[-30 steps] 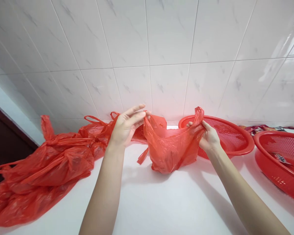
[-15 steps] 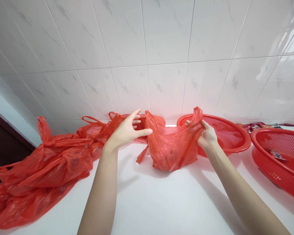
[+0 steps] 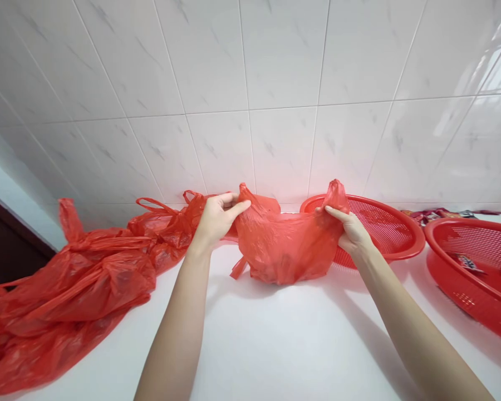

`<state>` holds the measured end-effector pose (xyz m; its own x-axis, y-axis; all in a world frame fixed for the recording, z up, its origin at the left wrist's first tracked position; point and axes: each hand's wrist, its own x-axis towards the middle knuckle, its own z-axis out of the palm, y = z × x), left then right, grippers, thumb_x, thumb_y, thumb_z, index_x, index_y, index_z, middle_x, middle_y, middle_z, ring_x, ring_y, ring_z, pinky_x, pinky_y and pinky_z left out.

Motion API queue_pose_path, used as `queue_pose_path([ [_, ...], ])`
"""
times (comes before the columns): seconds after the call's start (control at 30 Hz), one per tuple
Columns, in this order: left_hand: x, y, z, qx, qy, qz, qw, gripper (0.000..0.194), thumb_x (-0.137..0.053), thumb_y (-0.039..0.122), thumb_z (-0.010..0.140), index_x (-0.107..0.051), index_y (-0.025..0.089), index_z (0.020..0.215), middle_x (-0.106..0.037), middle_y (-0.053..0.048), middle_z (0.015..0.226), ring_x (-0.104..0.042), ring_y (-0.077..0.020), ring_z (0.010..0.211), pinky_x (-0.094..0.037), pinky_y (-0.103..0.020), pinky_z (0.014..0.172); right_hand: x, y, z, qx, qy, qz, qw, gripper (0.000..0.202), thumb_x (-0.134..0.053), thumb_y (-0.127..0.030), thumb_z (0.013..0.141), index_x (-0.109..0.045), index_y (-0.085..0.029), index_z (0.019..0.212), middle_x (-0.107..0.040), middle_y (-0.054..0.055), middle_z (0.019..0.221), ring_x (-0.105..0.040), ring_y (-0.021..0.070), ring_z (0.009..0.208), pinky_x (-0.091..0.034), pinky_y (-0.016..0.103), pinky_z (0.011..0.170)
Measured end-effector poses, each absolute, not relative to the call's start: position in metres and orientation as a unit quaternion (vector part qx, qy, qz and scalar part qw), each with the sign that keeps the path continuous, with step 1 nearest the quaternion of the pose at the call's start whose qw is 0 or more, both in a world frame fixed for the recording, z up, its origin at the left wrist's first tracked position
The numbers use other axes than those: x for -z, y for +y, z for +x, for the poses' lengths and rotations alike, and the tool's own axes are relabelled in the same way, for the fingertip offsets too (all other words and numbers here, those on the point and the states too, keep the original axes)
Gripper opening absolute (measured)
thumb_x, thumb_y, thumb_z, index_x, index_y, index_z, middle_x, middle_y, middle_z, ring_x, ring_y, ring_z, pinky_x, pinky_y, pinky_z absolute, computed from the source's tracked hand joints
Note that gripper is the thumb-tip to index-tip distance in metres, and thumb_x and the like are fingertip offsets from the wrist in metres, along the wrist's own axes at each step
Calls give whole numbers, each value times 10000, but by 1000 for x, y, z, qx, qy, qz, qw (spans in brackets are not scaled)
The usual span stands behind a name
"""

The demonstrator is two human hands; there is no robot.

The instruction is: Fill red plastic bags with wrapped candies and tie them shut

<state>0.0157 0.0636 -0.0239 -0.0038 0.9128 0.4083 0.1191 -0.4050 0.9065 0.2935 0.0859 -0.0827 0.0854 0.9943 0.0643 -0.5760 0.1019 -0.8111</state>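
Observation:
A red plastic bag (image 3: 286, 245) is stretched between my two hands over the white table (image 3: 271, 345). My left hand (image 3: 220, 218) pinches its upper left corner between thumb and fingers. At the upper right corner, my right hand (image 3: 350, 227) grips the bag below its bunched handle. Something darker shows faintly through the bag's lower part, too blurred by the plastic to name. A loose strip of red plastic hangs at the bag's lower left.
Several tied red plastic bags (image 3: 104, 284) lie along the left. Behind my right hand stands a red mesh basket (image 3: 394, 228). Another red basket (image 3: 463, 281) at the right holds small packets (image 3: 467, 263). More packets (image 3: 440, 214) lie by the tiled wall (image 3: 279, 67).
My left hand has closed on the bag's upper left corner; before, it was spread open beside it. The bag is now pulled wider and flatter. My right hand keeps its hold.

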Motion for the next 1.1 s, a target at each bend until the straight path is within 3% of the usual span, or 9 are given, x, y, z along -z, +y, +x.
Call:
queue_pose_path([
  [0.17, 21, 63, 16, -616, 405, 578, 350, 296, -833, 441, 675, -732, 171, 743, -721, -32, 762, -625, -162, 692, -489, -271, 661, 79, 86, 295, -576, -349, -287, 681, 182, -860, -257, 705, -736, -157, 792, -784, 57, 787, -730, 182, 723, -579, 273, 722],
  [0.33, 19, 58, 19, -622, 357, 607, 343, 274, -780, 442, 748, -718, 180, 796, -693, -18, 780, -613, -159, 748, -480, -270, 722, 67, 73, 293, -553, -439, -258, 659, 321, -841, -459, 740, -755, -166, 836, -798, 107, 917, -740, 263, 939, -590, 343, 829],
  [0.5, 17, 57, 19, -670, 328, 578, 330, 269, -770, 393, 755, -615, 201, 649, -580, 40, 636, -504, -105, 588, -418, -239, 610, 58, 61, 295, -538, -472, -243, 654, 396, -855, -536, 690, -756, -181, 835, -794, 111, 953, -714, 311, 1036, -590, 388, 852],
  [0.6, 17, 58, 21, -675, 343, 564, 329, 285, -773, 395, 732, -593, 203, 624, -561, 42, 614, -490, -103, 567, -402, -239, 586, 56, 57, 291, -566, -448, -215, 657, 386, -814, -575, 723, -740, -205, 800, -782, 88, 918, -705, 298, 1055, -585, 383, 881],
  [0.73, 21, 63, 26, -649, 389, 542, 365, 346, -792, 454, 679, -571, 199, 605, -575, 24, 614, -502, -115, 565, -394, -239, 553, 52, 52, 278, -620, -364, -166, 675, 341, -720, -533, 851, -622, -246, 696, -689, -7, 716, -704, 182, 761, -602, 315, 746],
  [0.87, 27, 68, 31, -613, 406, 543, 405, 378, -816, 483, 652, -582, 187, 633, -577, 30, 623, -493, -102, 548, -383, -231, 539, 48, 52, 271, -630, -347, -200, 665, 342, -632, -391, 956, -549, -218, 673, -476, -75, 500, -424, 64, 396, -486, 180, 494],
  [0.97, 28, 66, 34, -591, 390, 566, 423, 351, -808, 477, 691, -616, 184, 682, -600, 29, 656, -522, -104, 576, -401, -225, 557, 49, 53, 270, -618, -358, -253, 652, 370, -575, -344, 980, -529, -199, 643, -363, -90, 427, -247, 51, 339, -351, 164, 382],
  [1.1, 24, 53, 40, -532, 346, 646, 425, 296, -770, 471, 773, -666, 194, 772, -654, 7, 734, -583, -126, 642, -464, -239, 621, 53, 51, 266, -567, -414, -320, 636, 395, -636, -429, 923, -507, -205, 624, -354, -85, 413, -224, 56, 348, -290, 189, 354],
])
